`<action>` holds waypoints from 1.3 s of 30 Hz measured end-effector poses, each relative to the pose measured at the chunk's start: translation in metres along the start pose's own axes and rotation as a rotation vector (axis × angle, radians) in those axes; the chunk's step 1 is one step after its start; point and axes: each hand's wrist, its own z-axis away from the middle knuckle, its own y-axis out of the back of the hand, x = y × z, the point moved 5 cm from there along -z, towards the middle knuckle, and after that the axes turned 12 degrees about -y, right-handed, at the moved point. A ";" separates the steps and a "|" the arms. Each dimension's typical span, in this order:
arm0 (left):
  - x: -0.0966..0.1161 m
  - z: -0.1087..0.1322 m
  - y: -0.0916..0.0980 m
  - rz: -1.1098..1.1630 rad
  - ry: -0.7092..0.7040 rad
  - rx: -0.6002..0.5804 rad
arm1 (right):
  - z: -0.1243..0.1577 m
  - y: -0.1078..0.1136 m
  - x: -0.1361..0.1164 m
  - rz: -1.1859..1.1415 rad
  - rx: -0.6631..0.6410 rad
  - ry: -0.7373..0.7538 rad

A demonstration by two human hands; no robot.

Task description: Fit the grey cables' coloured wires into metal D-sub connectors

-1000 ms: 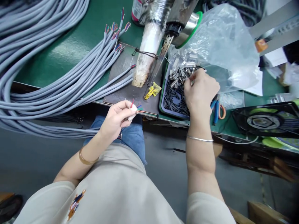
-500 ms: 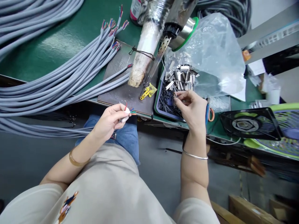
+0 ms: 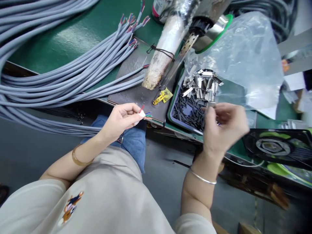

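My left hand is closed around the end of a grey cable whose red, green and blue wire tips stick out past my fingers, just below the bench edge. My right hand is blurred by motion, fingers pinched on a small metal part over the near edge of a blue tray. The tray holds black sleeve pieces and a heap of metal connector shells.
A thick bundle of grey cables crosses the green bench from the left onto a dark plate. A wrapped soldering tool and a yellow clip lie on it. A clear plastic bag and a fan sit right.
My right hand came back from the heap of metal shells toward me and to the right with a small part pinched. My left hand kept hold of the cable end.
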 end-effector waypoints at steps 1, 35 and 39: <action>0.000 -0.001 -0.001 -0.018 -0.011 0.000 | 0.006 0.007 -0.010 -0.137 0.037 -0.011; 0.006 -0.011 -0.005 -0.258 -0.157 -0.079 | 0.082 -0.050 -0.058 -0.383 -0.164 0.087; 0.004 -0.016 -0.006 -0.275 -0.192 -0.078 | 0.080 -0.062 -0.054 -0.539 -0.242 -0.100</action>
